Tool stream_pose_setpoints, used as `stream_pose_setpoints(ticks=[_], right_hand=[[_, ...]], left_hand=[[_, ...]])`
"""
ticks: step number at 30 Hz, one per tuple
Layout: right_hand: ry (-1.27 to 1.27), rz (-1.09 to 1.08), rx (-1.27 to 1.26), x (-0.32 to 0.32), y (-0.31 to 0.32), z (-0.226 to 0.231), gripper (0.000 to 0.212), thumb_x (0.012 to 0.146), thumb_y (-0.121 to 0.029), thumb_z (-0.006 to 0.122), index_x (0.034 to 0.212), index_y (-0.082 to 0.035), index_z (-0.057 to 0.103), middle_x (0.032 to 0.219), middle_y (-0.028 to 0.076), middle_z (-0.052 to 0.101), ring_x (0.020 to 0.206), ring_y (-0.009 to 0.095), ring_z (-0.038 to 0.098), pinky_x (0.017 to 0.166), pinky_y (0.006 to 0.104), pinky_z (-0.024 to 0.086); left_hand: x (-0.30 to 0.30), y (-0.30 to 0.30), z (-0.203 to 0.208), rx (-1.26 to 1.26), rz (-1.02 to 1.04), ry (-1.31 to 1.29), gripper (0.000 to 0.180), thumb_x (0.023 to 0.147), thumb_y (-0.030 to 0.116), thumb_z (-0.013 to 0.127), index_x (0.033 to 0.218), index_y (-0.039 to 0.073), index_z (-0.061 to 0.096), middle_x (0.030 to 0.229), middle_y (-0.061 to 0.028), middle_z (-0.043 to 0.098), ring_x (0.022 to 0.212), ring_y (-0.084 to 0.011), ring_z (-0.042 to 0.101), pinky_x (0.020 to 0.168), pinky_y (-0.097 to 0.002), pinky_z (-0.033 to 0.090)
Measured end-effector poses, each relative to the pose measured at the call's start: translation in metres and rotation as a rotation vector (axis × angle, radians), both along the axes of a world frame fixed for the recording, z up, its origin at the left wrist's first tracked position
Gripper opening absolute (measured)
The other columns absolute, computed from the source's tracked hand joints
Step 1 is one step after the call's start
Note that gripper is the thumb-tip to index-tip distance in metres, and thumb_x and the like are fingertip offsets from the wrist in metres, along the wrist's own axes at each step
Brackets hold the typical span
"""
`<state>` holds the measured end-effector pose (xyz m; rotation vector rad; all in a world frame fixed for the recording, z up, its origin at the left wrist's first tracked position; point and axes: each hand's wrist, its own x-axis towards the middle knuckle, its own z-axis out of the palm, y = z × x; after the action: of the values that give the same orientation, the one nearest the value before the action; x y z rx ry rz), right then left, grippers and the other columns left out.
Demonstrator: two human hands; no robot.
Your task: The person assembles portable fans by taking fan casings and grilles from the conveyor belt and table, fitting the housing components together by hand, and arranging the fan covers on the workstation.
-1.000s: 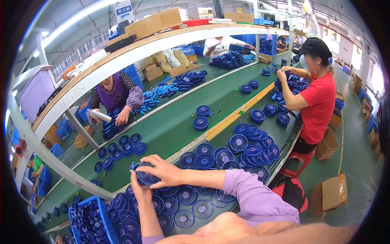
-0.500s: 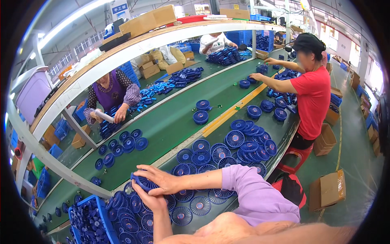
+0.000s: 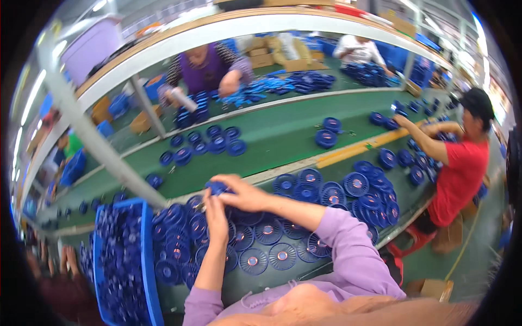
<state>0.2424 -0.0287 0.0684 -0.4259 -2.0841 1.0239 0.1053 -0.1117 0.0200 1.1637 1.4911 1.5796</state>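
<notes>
My right hand [image 3: 244,194] and my left hand [image 3: 215,217] together grip a small blue round plastic part [image 3: 217,188] above the green workbench. Under and around both hands lie several flat blue ribbed discs [image 3: 269,231] with orange centres, spread over the bench. My lilac sleeves come in from the lower edge. Much of the held part is hidden by my fingers.
A blue crate [image 3: 145,255] full of blue parts stands at my left. A green conveyor belt [image 3: 272,136] carries more blue discs [image 3: 326,138]. A person in a red shirt [image 3: 459,174] works at the right; a person in purple [image 3: 209,70] sits across.
The view has swung and moved closer to the bench. My hands have lifted the blue part slightly and shifted right; the person in red has reached farther over the belt.
</notes>
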Motion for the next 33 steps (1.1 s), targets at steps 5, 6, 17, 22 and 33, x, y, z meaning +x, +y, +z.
stream_pose_setpoints(ticks=[5,6,17,22,33], right_hand=[[-0.074,-0.467,0.173,0.05,0.109,-0.029,0.057,0.073,-0.036,0.073,0.12,-0.006,0.058,0.111,0.02,0.061,0.104,0.035,0.057,0.089,0.0452,0.047],[-0.204,-0.686,0.28,0.066,0.131,-0.039,0.062,0.072,-0.04,0.075,0.12,-0.007,0.057,0.109,0.022,0.06,0.104,0.036,0.056,0.088,0.0457,0.047],[-0.692,-0.677,0.311,0.032,0.199,-0.067,0.076,0.074,-0.044,0.074,0.137,-0.013,0.044,0.138,0.032,0.038,0.125,0.047,0.041,0.103,0.0501,0.039],[-0.788,-0.707,0.272,0.0,0.227,-0.091,0.077,0.071,-0.054,0.073,0.137,-0.023,0.046,0.137,0.03,0.041,0.126,0.046,0.04,0.101,0.0548,0.038],[-0.359,-0.658,0.483,-0.046,0.255,-0.08,0.071,0.067,-0.045,0.079,0.126,-0.012,0.056,0.128,0.026,0.048,0.118,0.043,0.046,0.099,0.0491,0.04]], left_hand=[[0.019,-0.04,0.013,0.05,-0.137,0.371,0.047,0.088,0.021,0.06,0.133,0.01,0.048,0.142,-0.0188,0.04,0.131,-0.0348,0.038,0.107,-0.0434,0.032],[0.018,-0.05,0.014,0.088,-0.149,0.477,0.043,0.087,0.02,0.061,0.129,0.01,0.052,0.14,-0.0194,0.043,0.13,-0.0358,0.039,0.107,-0.045,0.031],[0.02,-0.066,-0.013,0.197,-0.109,0.864,0.029,0.078,0.012,0.068,0.106,0.006,0.064,0.13,-0.0155,0.05,0.124,-0.0385,0.041,0.102,-0.0483,0.035],[0.027,-0.065,-0.015,0.161,-0.107,0.978,0.03,0.079,0.014,0.067,0.109,0.009,0.064,0.132,-0.0119,0.05,0.125,-0.0317,0.043,0.094,-0.045,0.039],[0.024,-0.06,-0.019,0.12,-0.12,0.965,0.033,0.078,0.014,0.068,0.11,0.009,0.064,0.131,-0.0088,0.052,0.122,-0.0285,0.046,0.094,-0.0418,0.039]])
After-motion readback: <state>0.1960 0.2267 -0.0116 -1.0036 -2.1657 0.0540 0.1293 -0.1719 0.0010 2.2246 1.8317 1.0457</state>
